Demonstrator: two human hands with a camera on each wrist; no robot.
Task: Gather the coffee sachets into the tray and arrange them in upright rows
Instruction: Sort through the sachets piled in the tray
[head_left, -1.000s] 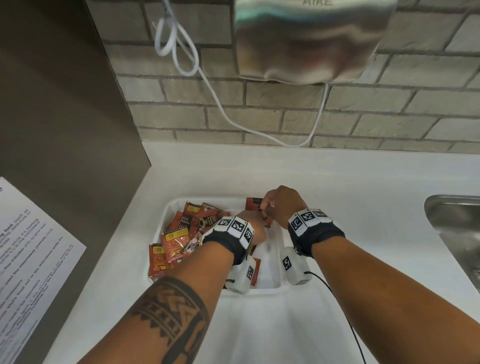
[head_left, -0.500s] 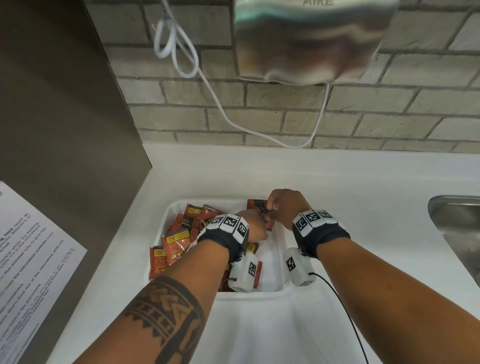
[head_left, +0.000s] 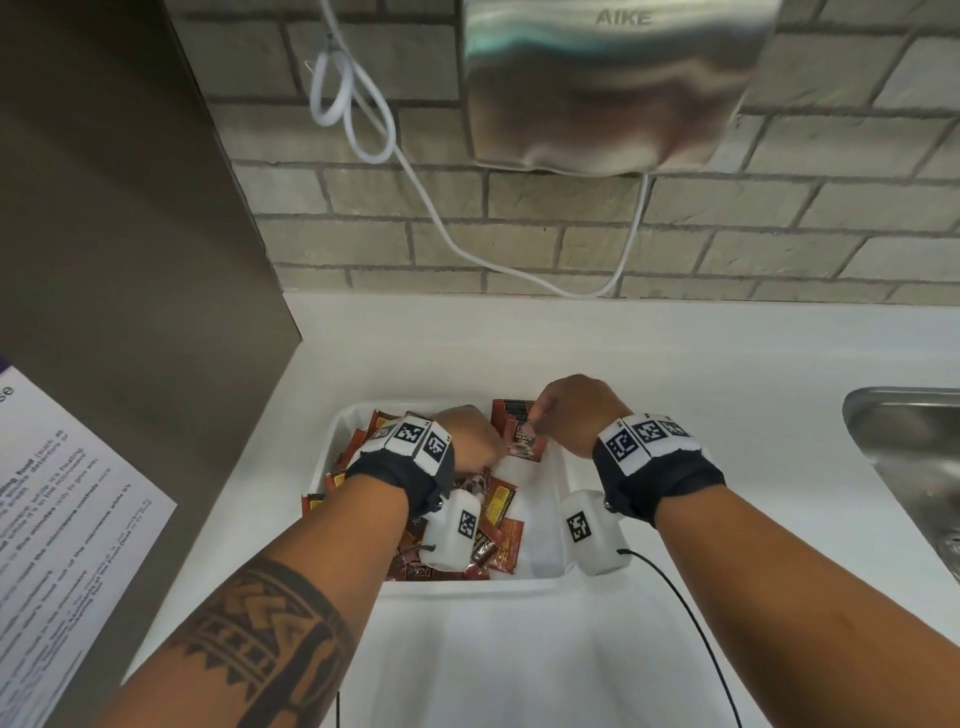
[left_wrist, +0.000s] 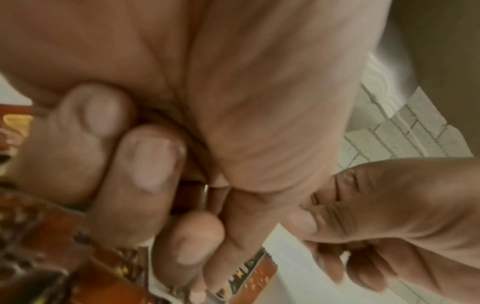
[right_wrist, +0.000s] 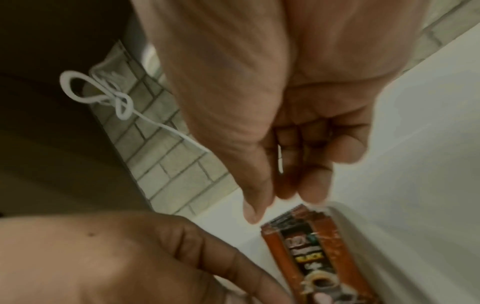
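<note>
A white tray (head_left: 467, 584) sits on the white counter. Loose red-brown coffee sachets (head_left: 501, 512) lie heaped in its left and near parts. A short upright row of sachets (head_left: 522, 441) leans against the far right wall, seen close in the right wrist view (right_wrist: 311, 253). My left hand (head_left: 467, 441) has curled fingers and pinches a sachet (left_wrist: 249, 273) beside the row. One of its fingertips touches the front sachet. My right hand (head_left: 566, 415) hangs over the row's top edge, fingertips (right_wrist: 311, 191) gathered and holding nothing.
A steel sink (head_left: 904, 467) lies at the right edge. On the brick wall above hang a metal hand dryer (head_left: 613, 83) and its white cable (head_left: 363, 124). A brown panel (head_left: 130, 260) and a printed sheet (head_left: 62, 519) stand left.
Both hands stay at the upright row in the tray's far right corner. The left hand has shifted slightly against the row with its sachet.
</note>
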